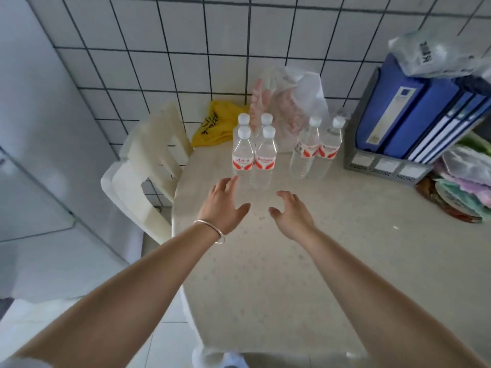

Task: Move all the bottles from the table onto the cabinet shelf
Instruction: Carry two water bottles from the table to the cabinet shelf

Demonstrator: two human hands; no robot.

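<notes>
Reaching over the table, left hand and right hand both have fingers spread, holding nothing. Four water bottles stand clustered just beyond the fingertips, left fingers nearly touching the front-left bottle; two more bottles stand apart to the right.

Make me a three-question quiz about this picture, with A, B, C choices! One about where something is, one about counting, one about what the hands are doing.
1. Where is the yellow bag?
A. behind the bottles, by the tiled wall
B. on the binders
C. in a hand

2. How many water bottles stand on the table?
A. three
B. six
C. nine

3. What are the left hand and right hand doing?
A. gripping bottles
B. reaching, open and empty
C. making fists

Answers: 1 A, it lies against the wall past the bottles. 2 B, a group of four plus a pair. 3 B, fingers spread, holding nothing.
</notes>
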